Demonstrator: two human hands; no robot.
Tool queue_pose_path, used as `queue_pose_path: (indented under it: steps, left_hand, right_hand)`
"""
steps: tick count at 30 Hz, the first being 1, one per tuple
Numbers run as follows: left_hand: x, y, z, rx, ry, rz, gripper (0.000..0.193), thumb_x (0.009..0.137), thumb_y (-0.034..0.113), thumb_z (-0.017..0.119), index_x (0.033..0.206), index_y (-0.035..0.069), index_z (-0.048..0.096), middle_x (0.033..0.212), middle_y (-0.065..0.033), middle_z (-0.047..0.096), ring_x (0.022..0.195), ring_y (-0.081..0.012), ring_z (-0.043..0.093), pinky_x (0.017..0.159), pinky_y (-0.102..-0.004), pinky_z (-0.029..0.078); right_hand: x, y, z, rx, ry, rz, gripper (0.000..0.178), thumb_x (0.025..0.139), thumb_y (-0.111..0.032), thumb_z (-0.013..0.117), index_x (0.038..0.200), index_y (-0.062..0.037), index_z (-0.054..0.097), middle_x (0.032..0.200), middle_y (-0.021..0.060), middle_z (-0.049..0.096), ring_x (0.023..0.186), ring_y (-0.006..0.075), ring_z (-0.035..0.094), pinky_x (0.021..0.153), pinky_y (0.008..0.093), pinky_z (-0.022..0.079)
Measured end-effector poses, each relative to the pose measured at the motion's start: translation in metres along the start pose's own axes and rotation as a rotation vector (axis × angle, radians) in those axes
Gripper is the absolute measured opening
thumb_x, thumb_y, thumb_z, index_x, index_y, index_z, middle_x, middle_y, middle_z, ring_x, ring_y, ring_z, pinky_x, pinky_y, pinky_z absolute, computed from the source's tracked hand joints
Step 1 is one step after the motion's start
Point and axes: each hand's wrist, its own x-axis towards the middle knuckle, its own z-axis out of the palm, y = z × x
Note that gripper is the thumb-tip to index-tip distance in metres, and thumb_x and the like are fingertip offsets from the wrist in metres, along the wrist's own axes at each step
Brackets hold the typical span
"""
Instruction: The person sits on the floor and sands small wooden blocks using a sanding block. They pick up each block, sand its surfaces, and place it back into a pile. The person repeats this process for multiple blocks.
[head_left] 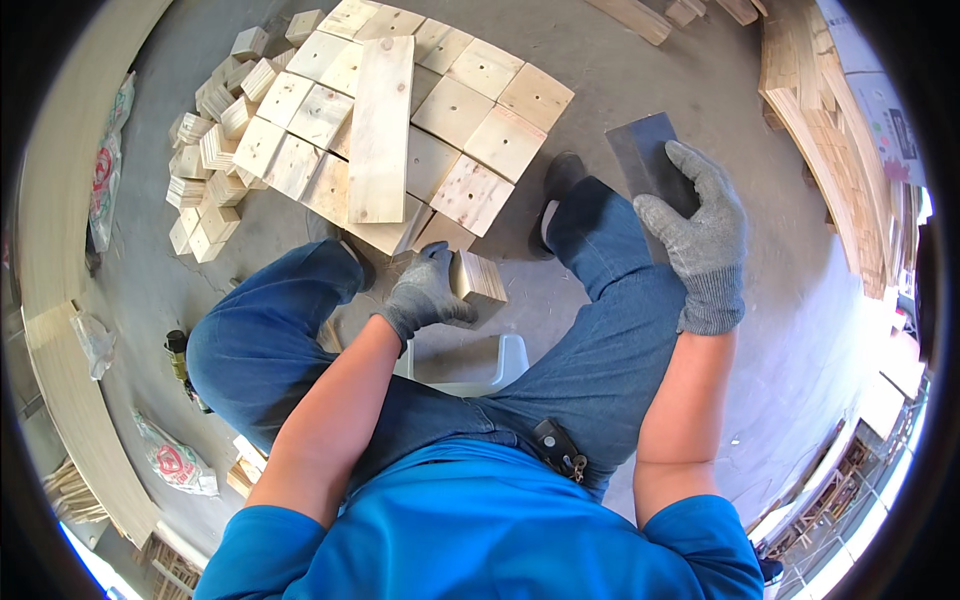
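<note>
My left hand [425, 290], in a grey knit glove, is closed around a small layered wood block [478, 277] between my knees. My right hand [703, 225], gloved the same way, is raised over my right thigh. It grips a wide, flat scraper [640, 152] with a dark grey blade and a black grip part. Just beyond my left hand lies a bed of square wood blocks [485, 68] set side by side in rows, several with a dark hole in the top. A long pale board [380, 130] rests across them.
Loose wood blocks [215, 150] are heaped left of the rows. A whitish plastic container [510, 360] sits on the floor between my legs. Curved stacks of wood strips [825, 150] stand at right. Plastic bags [172, 455] and a dark bottle-like object [178, 345] are at left.
</note>
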Motion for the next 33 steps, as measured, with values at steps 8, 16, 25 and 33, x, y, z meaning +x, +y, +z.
queue_pose_path:
  steps: [8,16,25,33]
  left_hand:
    - [0.041,-0.004,-0.018,-0.112,-0.152,-0.028,0.113,0.054,0.051,0.096,0.148,0.002,0.057,0.137,-0.0232,0.065,0.129,-0.0404,0.062,0.112,-0.0429,0.050]
    - [0.050,-0.013,-0.017,-0.049,-0.184,0.043,0.125,0.053,0.047,0.096,0.161,0.005,0.048,0.159,-0.0224,0.052,0.151,-0.0389,0.043,0.125,-0.0410,0.037]
    - [0.021,0.018,-0.044,0.293,-0.401,-0.075,0.086,0.053,0.050,0.099,0.117,-0.004,0.076,0.124,-0.0269,0.074,0.112,-0.0403,0.074,0.100,-0.0435,0.059]
    - [0.002,-0.003,-0.017,0.075,-0.432,-0.150,0.098,0.055,0.049,0.099,0.133,-0.003,0.069,0.124,-0.0252,0.075,0.119,-0.0386,0.073,0.105,-0.0431,0.057]
  right_hand:
    - [-0.001,0.004,0.001,0.032,-0.037,-0.025,0.066,0.074,-0.017,0.096,0.134,-0.0061,0.073,0.140,0.0175,0.069,0.128,0.0319,0.069,0.110,0.0401,0.056]
    - [0.002,-0.001,0.001,-0.042,-0.093,-0.033,0.066,0.073,-0.017,0.095,0.134,-0.0066,0.073,0.141,0.0186,0.068,0.130,0.0332,0.068,0.111,0.0416,0.055]
    - [0.003,-0.004,0.003,-0.029,-0.098,0.004,0.067,0.072,-0.017,0.095,0.134,-0.0073,0.074,0.140,0.0192,0.069,0.128,0.0336,0.069,0.110,0.0416,0.056]
    - [0.000,0.000,0.001,-0.027,-0.095,-0.093,0.066,0.072,-0.019,0.095,0.134,-0.0067,0.074,0.138,0.0202,0.070,0.126,0.0353,0.070,0.109,0.0414,0.056]
